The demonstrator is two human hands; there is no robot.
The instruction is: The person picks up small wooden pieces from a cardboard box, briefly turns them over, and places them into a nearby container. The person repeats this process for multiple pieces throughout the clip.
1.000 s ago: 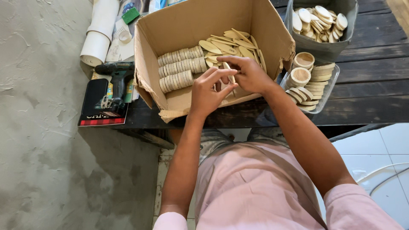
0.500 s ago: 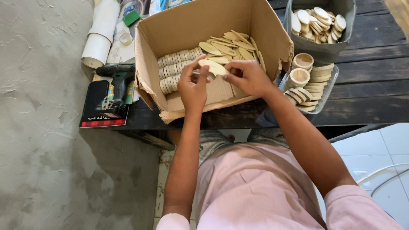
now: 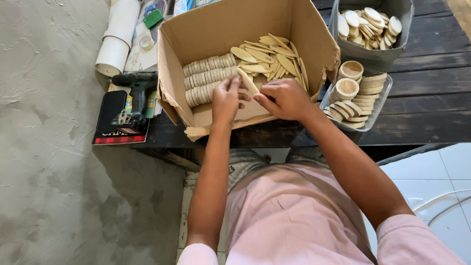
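Both hands reach into an open cardboard box on a dark wooden table. My left hand and my right hand together pinch a flat oval wooden piece, held on edge beside three neat rows of stacked wooden pieces in the box's left half. A loose heap of the same oval pieces lies in the back right of the box.
A clear plastic tray with round wooden discs and oval pieces sits right of the box. A grey bin of pale pieces stands behind it. A cordless drill, white rolls and packaging lie at the left, by the table's edge.
Both hands have sunk lower into the box with the oval piece, bringing it from above the box down next to the stacked rows.
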